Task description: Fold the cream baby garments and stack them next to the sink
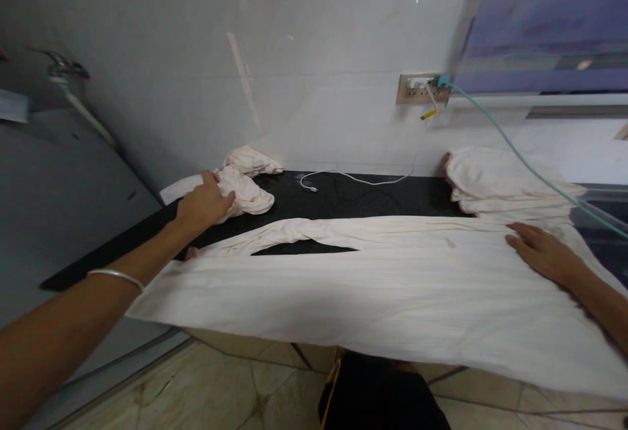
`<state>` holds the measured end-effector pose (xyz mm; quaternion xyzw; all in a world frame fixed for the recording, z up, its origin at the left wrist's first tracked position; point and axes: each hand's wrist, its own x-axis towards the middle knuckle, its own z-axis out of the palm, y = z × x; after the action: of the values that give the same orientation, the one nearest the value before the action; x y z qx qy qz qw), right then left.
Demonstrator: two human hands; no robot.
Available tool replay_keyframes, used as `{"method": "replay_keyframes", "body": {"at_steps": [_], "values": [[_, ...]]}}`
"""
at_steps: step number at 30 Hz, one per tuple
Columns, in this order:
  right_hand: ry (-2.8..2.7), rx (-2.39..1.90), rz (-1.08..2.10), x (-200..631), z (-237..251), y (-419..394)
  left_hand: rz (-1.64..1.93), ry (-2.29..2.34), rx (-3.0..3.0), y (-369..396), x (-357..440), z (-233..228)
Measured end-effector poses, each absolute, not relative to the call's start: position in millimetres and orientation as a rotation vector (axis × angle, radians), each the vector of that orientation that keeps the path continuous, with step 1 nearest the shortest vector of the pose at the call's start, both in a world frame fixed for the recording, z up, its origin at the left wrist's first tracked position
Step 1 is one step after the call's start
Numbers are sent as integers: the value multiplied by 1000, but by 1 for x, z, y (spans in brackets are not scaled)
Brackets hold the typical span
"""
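Crumpled cloth [241,192] on black counter [343,197] sits under left hand [203,205] fingers curled onto it, right hand [542,251] fingers flat, together on spread garment [373,292]; best keep garment pinned while lifting cloth clear.

Pale pink garment [373,286] spread flat, crumpled cloth [243,196] left

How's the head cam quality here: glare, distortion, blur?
Head view: streaky glare on the glossy wall; wide-angle bending stretches the spread cloth and counter edges; left hand and right hand reasonably sharp; window corner smeared.
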<state>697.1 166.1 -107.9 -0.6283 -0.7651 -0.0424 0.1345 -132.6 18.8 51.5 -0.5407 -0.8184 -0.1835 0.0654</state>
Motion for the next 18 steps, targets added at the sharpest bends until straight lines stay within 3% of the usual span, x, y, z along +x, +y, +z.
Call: {"method": "replay_keyframes", "body": {"at_steps": [4,8,13,18], "values": [[-2207,-1839,-138,697,-110,167,-224,-2265,-2088,12,-68,40],[-2202,-1794,-131,690,-106,163,-132,-1820,-2491,9,15,32],[-2198,-1767,-132,683,-102,157,12,-1560,-2514,11,89,23],[-2198,-1754,-151,679,-100,153,166,-1635,-2437,16,94,13]]}}
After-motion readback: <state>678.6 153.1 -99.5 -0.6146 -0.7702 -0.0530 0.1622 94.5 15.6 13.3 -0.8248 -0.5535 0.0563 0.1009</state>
